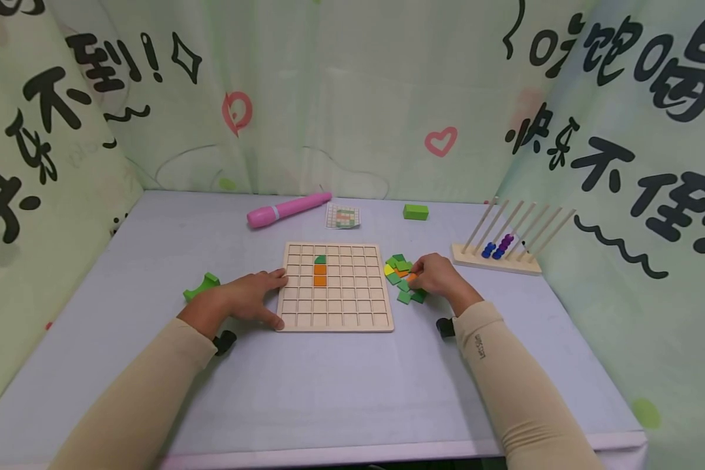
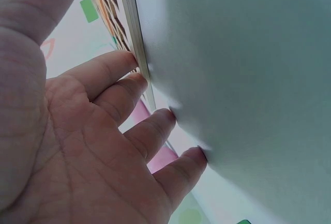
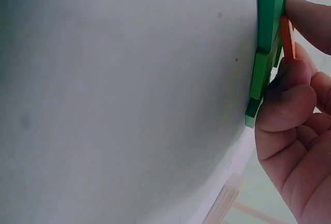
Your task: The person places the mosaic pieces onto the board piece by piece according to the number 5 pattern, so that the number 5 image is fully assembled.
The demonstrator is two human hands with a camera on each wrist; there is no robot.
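Note:
A square wooden grid board [image 1: 346, 311] lies in the middle of the table. Two orange tiles [image 1: 320, 281] sit in one of its columns, below a green tile [image 1: 320, 260] with a curved edge. My left hand [image 1: 243, 297] spreads along the board's left side, with straight fingers and thumb at the edge; in the left wrist view its fingertips [image 2: 132, 61] touch there. To the right of the board is a loose pile of green, yellow and orange tiles [image 1: 403, 286]. Over that pile, my right hand [image 1: 439, 279] pinches an orange tile [image 3: 287, 39] between thumb and fingers.
Behind the board lie a pink pen-shaped object [image 1: 288, 210] and a small patterned card [image 1: 343, 217]. A green block [image 1: 416, 212] is at the back. A pegged wooden stand [image 1: 499, 260] with blue and purple beads stands right; a green arched block [image 1: 202, 286] lies left.

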